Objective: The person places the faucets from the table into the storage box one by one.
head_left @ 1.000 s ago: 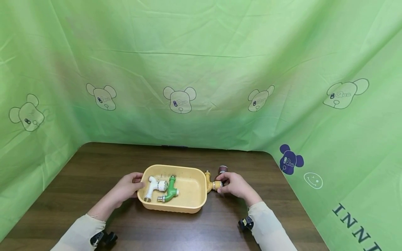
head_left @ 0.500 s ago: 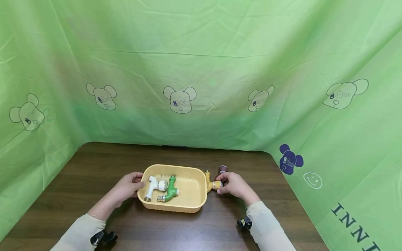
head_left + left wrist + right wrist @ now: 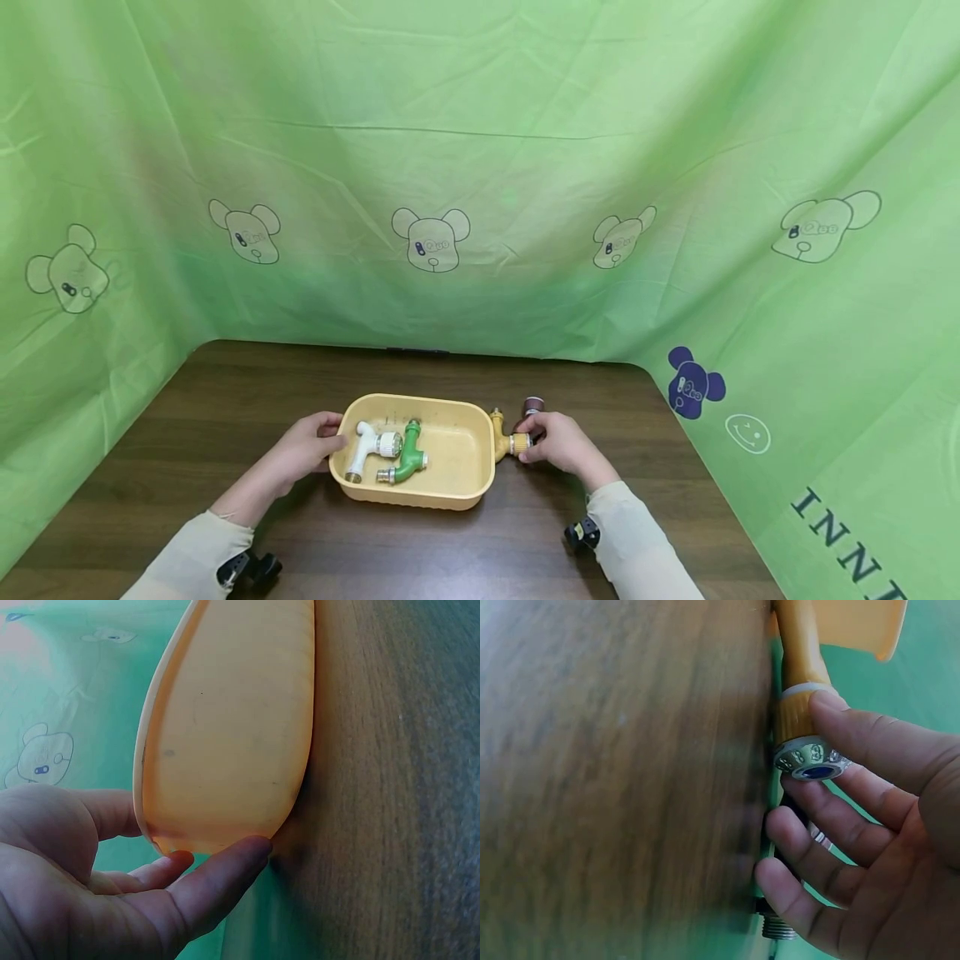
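A yellow plastic basin (image 3: pixel 457 446) sits on the table with a white faucet (image 3: pixel 362 454) and a green faucet (image 3: pixel 410 452) lying inside. My left hand (image 3: pixel 303 450) grips the basin's left end, thumb over the rim and fingers against the outer wall (image 3: pixel 232 750). Just outside the right end lies a yellow faucet (image 3: pixel 500 437). My right hand (image 3: pixel 561 446) pinches its ribbed knob (image 3: pixel 799 716) between thumb and index finger. Behind that hand is a dark brown faucet (image 3: pixel 533 405), partly hidden by the fingers. Its threaded end (image 3: pixel 778 928) shows below the fingers in the right wrist view.
The brown wooden table (image 3: pixel 247 383) is bordered by a green curtain (image 3: pixel 480 317) at the back and both sides. Black wrist cameras (image 3: pixel 582 535) are strapped over both pale sleeves (image 3: pixel 637 542).
My right forearm has shifted very slightly left. Both hands keep their holds, and the basin and faucets stay where they were.
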`<control>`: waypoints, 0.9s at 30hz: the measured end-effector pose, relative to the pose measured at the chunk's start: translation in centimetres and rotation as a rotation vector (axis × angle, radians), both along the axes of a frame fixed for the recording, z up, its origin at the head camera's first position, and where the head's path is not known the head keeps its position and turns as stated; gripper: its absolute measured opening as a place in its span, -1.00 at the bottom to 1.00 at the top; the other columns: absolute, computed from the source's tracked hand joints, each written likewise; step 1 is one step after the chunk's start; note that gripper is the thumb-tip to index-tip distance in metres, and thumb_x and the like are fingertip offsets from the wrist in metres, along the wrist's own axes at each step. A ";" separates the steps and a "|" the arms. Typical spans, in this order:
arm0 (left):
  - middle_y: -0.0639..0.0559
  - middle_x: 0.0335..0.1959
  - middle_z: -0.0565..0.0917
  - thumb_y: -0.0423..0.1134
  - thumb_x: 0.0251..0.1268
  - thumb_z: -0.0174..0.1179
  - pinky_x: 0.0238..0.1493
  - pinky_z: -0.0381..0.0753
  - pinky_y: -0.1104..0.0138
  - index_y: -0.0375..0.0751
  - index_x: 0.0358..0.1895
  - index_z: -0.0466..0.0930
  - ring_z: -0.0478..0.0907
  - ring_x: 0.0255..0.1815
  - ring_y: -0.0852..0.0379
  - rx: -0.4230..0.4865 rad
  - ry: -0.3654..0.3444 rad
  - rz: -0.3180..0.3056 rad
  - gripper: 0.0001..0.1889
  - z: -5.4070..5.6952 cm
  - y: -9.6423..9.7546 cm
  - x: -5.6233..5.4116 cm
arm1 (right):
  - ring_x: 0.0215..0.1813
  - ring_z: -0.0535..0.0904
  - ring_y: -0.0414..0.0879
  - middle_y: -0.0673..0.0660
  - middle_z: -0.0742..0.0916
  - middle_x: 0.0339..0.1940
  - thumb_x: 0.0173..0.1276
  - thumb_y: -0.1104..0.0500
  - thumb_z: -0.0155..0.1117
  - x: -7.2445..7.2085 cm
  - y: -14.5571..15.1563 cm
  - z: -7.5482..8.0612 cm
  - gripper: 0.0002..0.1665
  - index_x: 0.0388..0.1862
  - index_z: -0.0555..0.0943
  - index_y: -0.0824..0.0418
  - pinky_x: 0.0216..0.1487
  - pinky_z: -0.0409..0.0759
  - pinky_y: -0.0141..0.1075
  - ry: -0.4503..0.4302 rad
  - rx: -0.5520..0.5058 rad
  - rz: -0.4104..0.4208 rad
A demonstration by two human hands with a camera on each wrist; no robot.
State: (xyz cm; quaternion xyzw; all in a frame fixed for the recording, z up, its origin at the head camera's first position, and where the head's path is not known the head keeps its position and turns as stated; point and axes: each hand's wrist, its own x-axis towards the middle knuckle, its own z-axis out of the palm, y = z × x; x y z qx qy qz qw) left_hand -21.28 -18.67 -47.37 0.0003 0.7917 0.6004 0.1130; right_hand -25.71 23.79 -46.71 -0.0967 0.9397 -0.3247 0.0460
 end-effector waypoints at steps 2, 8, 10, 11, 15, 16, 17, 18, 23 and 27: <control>-0.41 0.19 0.53 -0.39 0.50 0.11 -0.14 0.78 0.09 -0.55 0.41 0.29 0.64 0.03 -0.06 0.002 0.001 -0.002 -0.49 0.0 0.0 0.0 | -0.23 0.57 -0.11 -0.03 0.74 -0.30 -0.08 0.26 0.71 0.0 0.1 -0.1 -0.60 -0.23 0.74 0.08 -0.16 0.56 -0.24 0.008 -0.003 0.001; -0.41 0.19 0.53 -0.39 0.50 0.11 -0.14 0.78 0.10 -0.55 0.41 0.29 0.64 0.02 -0.05 0.005 0.002 -0.003 -0.49 0.0 0.0 0.0 | -0.22 0.60 -0.10 -0.02 0.77 -0.26 -0.11 0.27 0.70 0.0 0.3 0.0 -0.60 -0.24 0.76 0.08 -0.16 0.57 -0.25 0.025 -0.025 0.001; -0.41 0.19 0.53 -0.39 0.50 0.11 -0.14 0.78 0.09 -0.55 0.41 0.29 0.64 0.02 -0.05 0.006 0.002 -0.003 -0.49 0.0 0.0 0.0 | -0.24 0.59 -0.12 -0.02 0.78 -0.25 -0.11 0.27 0.70 0.1 0.3 0.0 -0.60 -0.24 0.77 0.08 -0.16 0.57 -0.25 0.026 -0.029 -0.004; -0.41 0.18 0.53 -0.39 0.50 0.11 -0.14 0.78 0.09 -0.55 0.41 0.29 0.64 0.02 -0.06 0.005 0.002 -0.004 -0.49 0.0 0.0 0.0 | -0.24 0.59 -0.13 -0.02 0.78 -0.25 -0.12 0.27 0.70 0.1 0.3 0.0 -0.60 -0.25 0.77 0.08 -0.16 0.57 -0.25 0.029 -0.030 -0.009; -0.40 0.18 0.53 -0.40 0.50 0.11 -0.14 0.78 0.10 -0.54 0.41 0.29 0.64 0.01 -0.05 0.010 0.001 0.001 -0.49 -0.1 0.0 0.0 | -0.24 0.60 -0.12 -0.01 0.79 -0.24 -0.12 0.26 0.70 0.2 0.4 0.0 -0.61 -0.26 0.76 0.09 -0.17 0.57 -0.26 0.025 -0.035 -0.020; -0.41 0.18 0.53 -0.40 0.50 0.10 -0.14 0.78 0.10 -0.55 0.41 0.29 0.64 0.01 -0.05 0.010 0.002 -0.004 -0.50 -0.1 -0.1 0.0 | -0.22 0.61 -0.11 -0.01 0.79 -0.25 -0.12 0.26 0.71 0.2 0.4 0.0 -0.61 -0.26 0.76 0.09 -0.16 0.57 -0.27 0.026 -0.035 -0.023; -0.42 0.18 0.53 -0.40 0.50 0.10 -0.15 0.78 0.10 -0.56 0.41 0.28 0.64 0.00 -0.05 0.012 0.004 -0.008 -0.50 -0.1 -0.1 0.0 | -0.21 0.61 -0.10 -0.01 0.79 -0.25 -0.12 0.26 0.71 0.2 0.5 0.1 -0.61 -0.26 0.76 0.09 -0.16 0.57 -0.27 0.025 -0.036 -0.024; -0.42 0.18 0.53 -0.41 0.50 0.09 -0.15 0.78 0.10 -0.56 0.40 0.28 0.65 0.00 -0.05 0.016 0.006 -0.010 -0.50 -0.1 -0.1 0.0 | -0.21 0.61 -0.10 -0.01 0.78 -0.25 -0.12 0.25 0.71 0.2 0.5 0.1 -0.60 -0.25 0.76 0.09 -0.15 0.57 -0.27 0.023 -0.036 -0.025; -0.44 0.17 0.53 -0.41 0.50 0.08 -0.15 0.78 0.09 -0.59 0.41 0.25 0.65 -0.01 -0.05 0.027 0.014 -0.029 -0.49 -0.2 -0.1 -0.1 | -0.19 0.61 -0.10 0.00 0.79 -0.23 -0.10 0.25 0.70 0.3 0.6 0.7 -0.60 -0.22 0.77 0.10 -0.12 0.57 -0.27 0.014 -0.057 -0.035; -0.43 0.18 0.53 -0.41 0.50 0.08 -0.14 0.78 0.10 -0.58 0.42 0.25 0.65 0.00 -0.05 0.022 0.007 -0.024 -0.48 -0.2 -0.1 -0.1 | -0.22 0.60 -0.12 0.01 0.78 -0.25 -0.08 0.25 0.70 0.4 0.7 1.2 -0.60 -0.20 0.77 0.11 -0.16 0.57 -0.27 0.002 -0.069 -0.056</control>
